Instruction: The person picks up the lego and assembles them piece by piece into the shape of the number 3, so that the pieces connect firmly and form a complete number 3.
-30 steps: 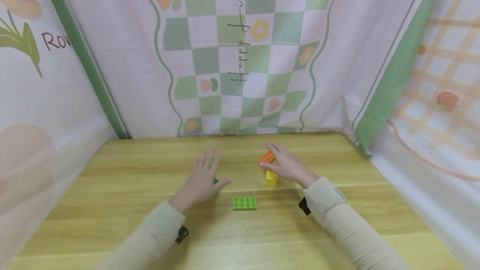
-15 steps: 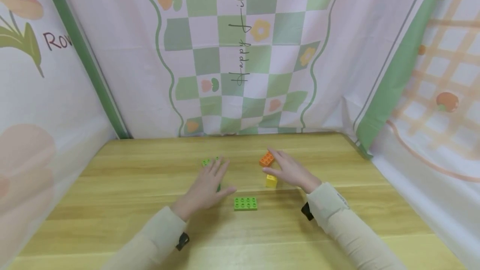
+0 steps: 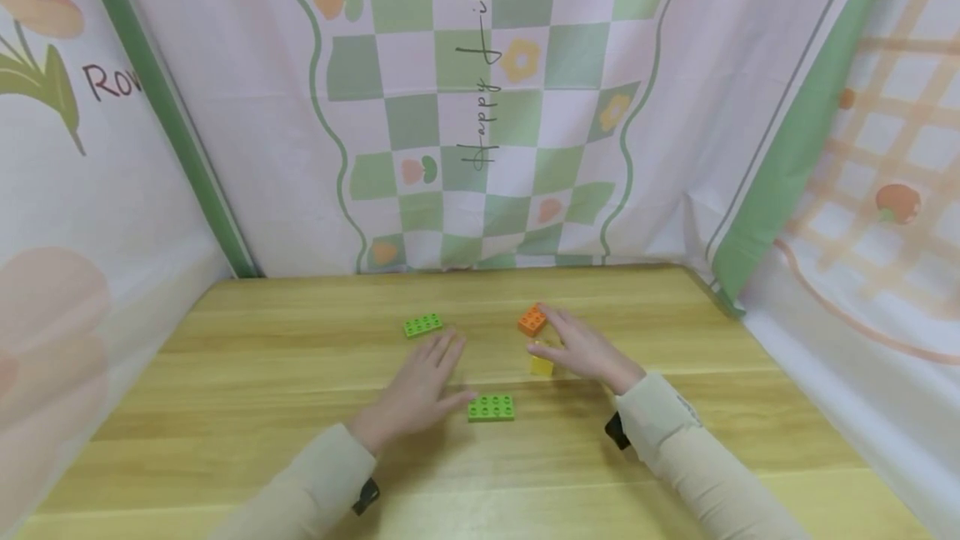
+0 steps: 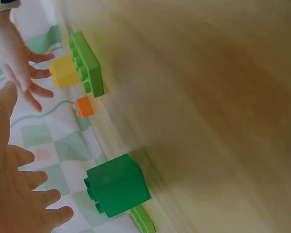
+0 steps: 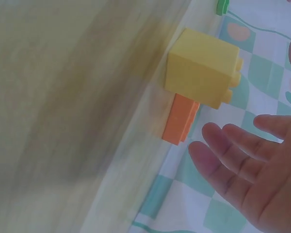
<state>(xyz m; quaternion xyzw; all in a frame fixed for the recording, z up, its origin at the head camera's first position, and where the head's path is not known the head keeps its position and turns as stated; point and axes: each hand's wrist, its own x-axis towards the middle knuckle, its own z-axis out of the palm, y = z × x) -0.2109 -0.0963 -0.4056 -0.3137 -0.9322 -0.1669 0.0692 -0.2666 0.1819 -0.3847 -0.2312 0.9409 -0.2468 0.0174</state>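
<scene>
My left hand (image 3: 416, 390) hovers over the table with fingers spread, holding nothing. Below it, hidden in the head view, a dark green toy brick (image 4: 117, 187) stands close by in the left wrist view. The thumb overlaps the left corner of a light green eight-stud brick (image 3: 492, 409). A second light green brick (image 3: 423, 325) lies just beyond the fingertips. My right hand (image 3: 590, 350), also empty with loosely extended fingers, is above a yellow brick (image 3: 542, 365) that it partly covers. Its fingertips reach beside an orange brick (image 3: 532, 320). In the right wrist view a gap separates these fingers from both bricks.
All the bricks rest on a wood-grain table (image 3: 262, 382). A checked curtain (image 3: 510, 123) hangs along the table's back edge, with patterned cloth (image 3: 870, 190) on the right and more printed cloth (image 3: 67, 215) on the left.
My left hand has drifted right and nearer, uncovering the far light green brick and covering the dark green one. My right hand has shifted slightly nearer and right. The bricks stay in place.
</scene>
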